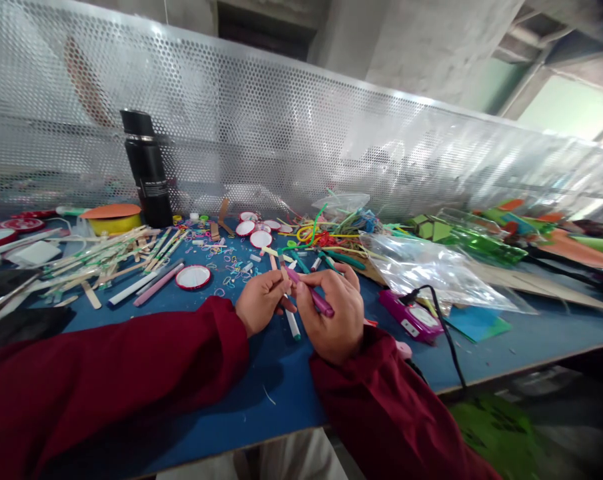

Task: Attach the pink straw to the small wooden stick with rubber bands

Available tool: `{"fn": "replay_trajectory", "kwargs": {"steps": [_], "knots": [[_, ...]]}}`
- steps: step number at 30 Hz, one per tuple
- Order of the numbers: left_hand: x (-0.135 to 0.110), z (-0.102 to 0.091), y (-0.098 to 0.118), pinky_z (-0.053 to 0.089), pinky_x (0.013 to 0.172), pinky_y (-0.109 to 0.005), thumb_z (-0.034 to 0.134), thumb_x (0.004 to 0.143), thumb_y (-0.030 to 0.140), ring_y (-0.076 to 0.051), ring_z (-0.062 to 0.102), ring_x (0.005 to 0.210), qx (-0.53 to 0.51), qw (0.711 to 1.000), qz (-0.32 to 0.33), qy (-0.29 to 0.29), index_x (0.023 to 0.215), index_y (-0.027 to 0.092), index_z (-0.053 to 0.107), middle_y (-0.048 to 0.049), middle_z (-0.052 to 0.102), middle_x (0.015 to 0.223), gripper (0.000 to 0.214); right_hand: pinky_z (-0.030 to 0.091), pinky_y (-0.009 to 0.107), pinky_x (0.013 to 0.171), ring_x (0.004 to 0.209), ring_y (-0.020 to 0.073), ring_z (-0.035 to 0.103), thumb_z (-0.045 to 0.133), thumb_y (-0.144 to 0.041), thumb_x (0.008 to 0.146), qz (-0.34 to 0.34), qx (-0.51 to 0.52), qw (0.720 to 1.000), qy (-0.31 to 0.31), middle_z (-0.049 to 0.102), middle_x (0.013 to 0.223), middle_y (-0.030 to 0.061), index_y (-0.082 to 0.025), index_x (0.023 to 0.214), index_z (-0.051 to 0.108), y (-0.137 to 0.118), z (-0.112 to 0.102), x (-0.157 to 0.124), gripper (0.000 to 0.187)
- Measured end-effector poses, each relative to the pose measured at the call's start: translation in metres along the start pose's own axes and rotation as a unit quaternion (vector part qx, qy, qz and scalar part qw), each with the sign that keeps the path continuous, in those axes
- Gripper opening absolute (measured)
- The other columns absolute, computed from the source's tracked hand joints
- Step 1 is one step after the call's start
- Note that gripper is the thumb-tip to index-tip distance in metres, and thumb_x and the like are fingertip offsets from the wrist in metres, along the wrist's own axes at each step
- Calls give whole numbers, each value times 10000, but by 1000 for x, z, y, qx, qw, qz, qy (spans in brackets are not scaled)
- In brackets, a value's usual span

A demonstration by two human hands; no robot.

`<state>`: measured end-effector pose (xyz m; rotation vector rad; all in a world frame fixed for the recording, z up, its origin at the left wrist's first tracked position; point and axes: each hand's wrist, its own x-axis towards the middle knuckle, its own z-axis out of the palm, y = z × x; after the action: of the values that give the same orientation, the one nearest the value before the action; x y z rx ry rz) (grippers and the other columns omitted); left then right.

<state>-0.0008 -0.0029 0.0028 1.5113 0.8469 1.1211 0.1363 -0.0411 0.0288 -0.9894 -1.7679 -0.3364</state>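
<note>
Both my hands meet over the blue table (261,393), in dark red sleeves. My right hand (334,312) is closed round a purple marker pen (317,300) that lies slanted across its fingers. My left hand (261,300) pinches the pen's upper left end, fingers curled together. Under the hands lies a white pen with a teal tip (292,325). Small coloured rubber bands (231,270) are scattered just beyond my left hand.
A black flask (148,170) stands at the back before a perforated metal screen (281,127). Wooden sticks (106,257), round red-rimmed lids (193,277), pipe cleaners (331,230), clear plastic bags (431,267), a pink device with a black cable (411,317) and coloured paper (476,323) litter the table.
</note>
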Motion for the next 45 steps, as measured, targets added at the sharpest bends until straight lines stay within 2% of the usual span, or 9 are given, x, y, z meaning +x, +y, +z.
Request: {"fn": "replay_trajectory", "kwargs": {"steps": [4, 9, 13, 28, 33, 37, 41, 45], "knots": [[0, 0, 0, 434, 467, -168, 546, 858, 431, -91, 606, 581, -5, 1000, 1, 2, 847, 150, 604, -8, 619, 780, 287, 369, 429, 998, 713, 164, 619, 572, -227, 844, 0, 0, 1000, -13, 689, 759, -19, -239, 816, 595, 0, 1, 0, 38], [0, 1, 0, 426, 459, -170, 520, 876, 424, -93, 608, 573, -1, 1000, 0, -1, 861, 147, 595, -14, 623, 781, 287, 374, 434, 996, 694, 163, 610, 579, -228, 846, 4, -4, 1000, 5, 690, 758, -17, -241, 802, 593, 0, 1, 0, 48], [0, 0, 0, 432, 469, -169, 536, 869, 393, -96, 615, 586, 0, 1000, 2, -2, 841, 148, 590, -2, 598, 761, 252, 363, 432, 1008, 721, 164, 622, 571, -223, 854, -9, 0, 1000, -14, 694, 765, -20, -240, 820, 590, 0, 1, 0, 43], [0, 0, 1, 425, 460, -168, 509, 882, 433, -97, 618, 582, 2, 1000, 0, -7, 866, 143, 591, -14, 613, 791, 301, 373, 431, 994, 695, 162, 602, 577, -239, 857, 6, -10, 1000, 1, 682, 751, -15, -236, 808, 592, 1, 1, 0, 52], [0, 0, 1, 430, 465, -162, 524, 875, 397, -94, 613, 585, 3, 1000, -4, 0, 861, 145, 590, 10, 560, 740, 261, 369, 424, 998, 720, 162, 614, 571, -233, 861, -5, -3, 1000, -10, 690, 763, -15, -234, 822, 595, 1, 2, 0, 45], [0, 0, 1, 429, 462, -165, 499, 890, 391, -93, 610, 582, 6, 1000, -4, -6, 867, 144, 587, 5, 568, 754, 263, 374, 427, 989, 696, 162, 607, 575, -236, 860, -2, -7, 1000, 0, 689, 759, -16, -239, 814, 592, 1, 2, 0, 49], [0, 0, 1, 435, 470, -166, 520, 879, 372, -92, 613, 589, 4, 1000, -3, -2, 846, 142, 579, -2, 588, 777, 240, 368, 430, 999, 726, 167, 619, 570, -230, 860, -9, -1, 1000, -16, 694, 771, -17, -242, 829, 596, 1, 2, 0, 42], [0, 1, 1, 424, 459, -162, 496, 894, 382, -91, 611, 581, 7, 1000, -11, -3, 864, 141, 580, -1, 578, 766, 257, 381, 429, 980, 691, 162, 605, 578, -239, 858, 3, -11, 1000, 4, 680, 744, -15, -233, 810, 595, 1, 2, 0, 52]]}}
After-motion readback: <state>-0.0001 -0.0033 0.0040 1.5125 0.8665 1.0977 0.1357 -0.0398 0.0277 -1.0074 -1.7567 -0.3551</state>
